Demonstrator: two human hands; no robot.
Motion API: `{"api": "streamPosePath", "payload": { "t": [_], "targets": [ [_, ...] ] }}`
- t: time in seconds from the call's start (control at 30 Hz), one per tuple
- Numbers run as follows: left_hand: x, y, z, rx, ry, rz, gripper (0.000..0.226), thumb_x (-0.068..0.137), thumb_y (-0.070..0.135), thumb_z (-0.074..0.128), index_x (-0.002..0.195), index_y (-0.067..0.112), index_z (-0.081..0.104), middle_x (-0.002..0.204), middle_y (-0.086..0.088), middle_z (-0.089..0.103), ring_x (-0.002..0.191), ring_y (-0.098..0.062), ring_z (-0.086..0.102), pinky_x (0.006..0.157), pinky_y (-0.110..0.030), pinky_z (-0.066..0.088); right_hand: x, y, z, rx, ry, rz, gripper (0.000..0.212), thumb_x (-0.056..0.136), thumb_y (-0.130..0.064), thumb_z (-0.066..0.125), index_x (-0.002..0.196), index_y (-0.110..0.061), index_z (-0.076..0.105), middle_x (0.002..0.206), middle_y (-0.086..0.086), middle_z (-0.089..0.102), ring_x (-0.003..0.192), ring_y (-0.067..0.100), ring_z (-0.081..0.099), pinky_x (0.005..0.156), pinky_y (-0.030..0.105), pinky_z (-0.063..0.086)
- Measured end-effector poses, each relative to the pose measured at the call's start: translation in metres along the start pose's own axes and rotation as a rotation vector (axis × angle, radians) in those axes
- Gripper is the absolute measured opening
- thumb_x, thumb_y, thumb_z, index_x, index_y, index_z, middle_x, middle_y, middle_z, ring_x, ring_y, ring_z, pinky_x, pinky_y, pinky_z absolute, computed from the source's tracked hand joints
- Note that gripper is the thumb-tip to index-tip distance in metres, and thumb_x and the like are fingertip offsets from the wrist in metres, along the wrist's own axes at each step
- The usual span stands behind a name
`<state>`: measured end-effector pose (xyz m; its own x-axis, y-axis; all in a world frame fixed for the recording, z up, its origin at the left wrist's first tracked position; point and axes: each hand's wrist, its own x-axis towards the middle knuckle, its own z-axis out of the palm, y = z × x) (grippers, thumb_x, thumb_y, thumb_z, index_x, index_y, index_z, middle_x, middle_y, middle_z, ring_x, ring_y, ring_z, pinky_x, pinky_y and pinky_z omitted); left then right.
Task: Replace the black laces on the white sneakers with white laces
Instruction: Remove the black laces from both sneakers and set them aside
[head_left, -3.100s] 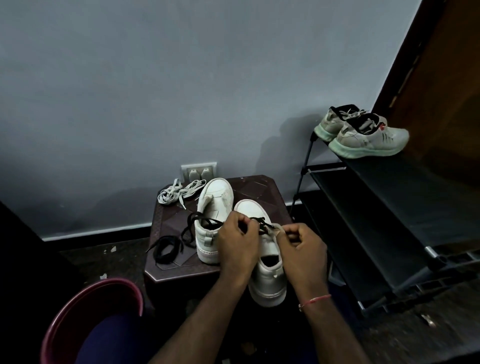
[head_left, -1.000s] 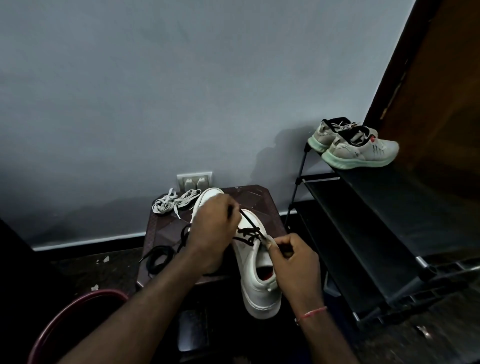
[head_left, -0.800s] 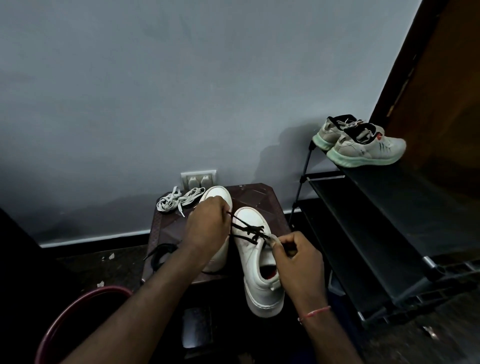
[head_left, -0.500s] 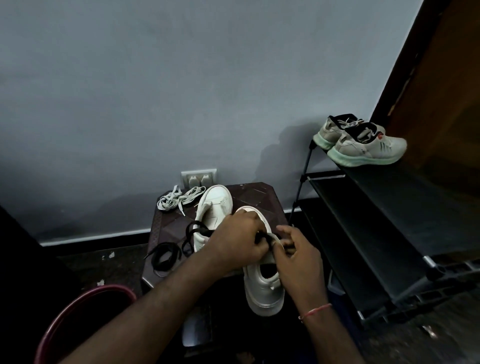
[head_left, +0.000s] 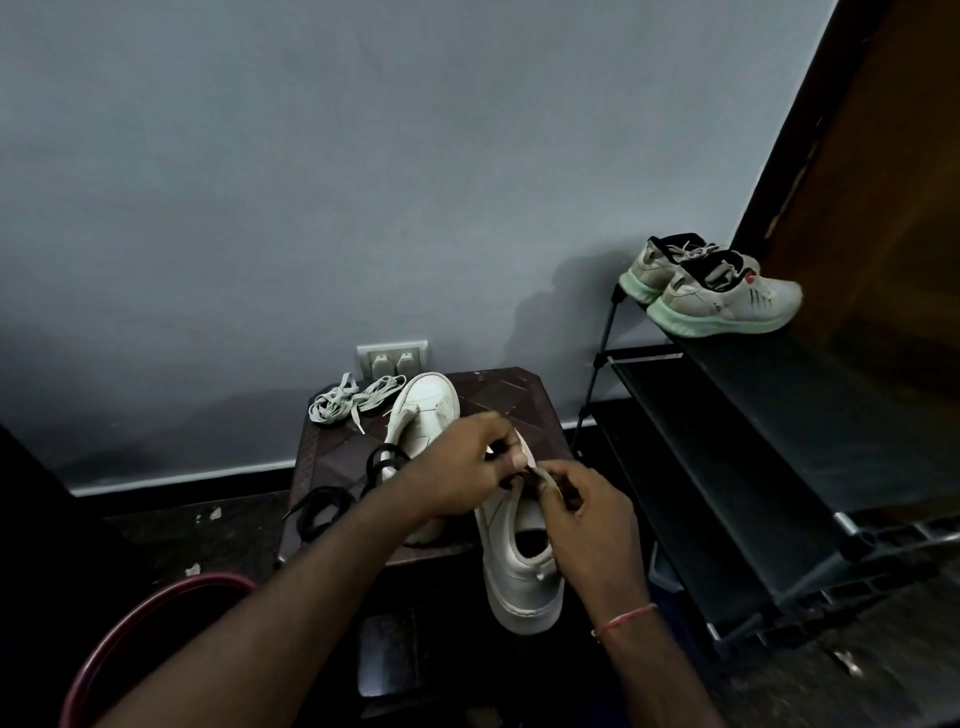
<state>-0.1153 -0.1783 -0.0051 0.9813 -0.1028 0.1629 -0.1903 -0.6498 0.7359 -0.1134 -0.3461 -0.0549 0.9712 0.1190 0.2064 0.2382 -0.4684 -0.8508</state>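
- Head view: we have the near sneaker at the small table's front right edge, with its heel overhanging.
- Our left hand curls over the eyelets, pinching what looks like the black lace (mostly hidden by that hand). The right hand pinches the sneaker's upper just beside it.
- We should brace the upper firmly and draw the lace out one eyelet at a time, pulling along its run.
- White laces wait at the table's back left corner.
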Motion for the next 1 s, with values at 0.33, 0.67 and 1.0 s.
{"api": "streamPosePath", "payload": {
  "t": [0.33,0.67,1.0],
  "targets": [
    [-0.017,0.011,-0.035,-1.204,0.227,-0.1,0.012,0.085,0.013,0.06,0.075,0.019,0.065,0.081,0.001,0.063,0.077,-0.01,0.059,0.069,-0.028,0.047,0.008,0.007,0.001,0.018,0.026,0.051,0.015,0.087,-0.03,0.065,0.097,-0.04,0.069,0.089,-0.016,0.069,0.08,0.0,0.065,0.075,0.035,0.057],
    [-0.009,-0.012,-0.024,0.165,0.523,-0.164,0.018,0.086,0.012,0.062,0.103,0.016,0.057,0.106,-0.007,0.057,0.102,-0.027,0.054,0.092,-0.039,0.045,0.008,0.007,0.0,0.012,0.011,0.055,0.018,0.085,-0.024,0.063,0.096,-0.035,0.071,0.09,-0.014,0.067,0.079,0.0,0.064,0.075,0.031,0.056],
    [0.0,0.02,0.03,0.588,0.1,-0.092,0.024,0.086,0.035,0.054,0.097,0.02,0.068,0.097,-0.002,0.064,0.096,-0.025,0.06,0.072,-0.033,0.047,0.008,0.004,-0.002,0.015,-0.012,0.063,0.021,0.087,-0.024,0.063,0.098,-0.04,0.071,0.093,-0.016,0.066,0.082,-0.002,0.064,0.075,0.03,0.057]
  ]
}}
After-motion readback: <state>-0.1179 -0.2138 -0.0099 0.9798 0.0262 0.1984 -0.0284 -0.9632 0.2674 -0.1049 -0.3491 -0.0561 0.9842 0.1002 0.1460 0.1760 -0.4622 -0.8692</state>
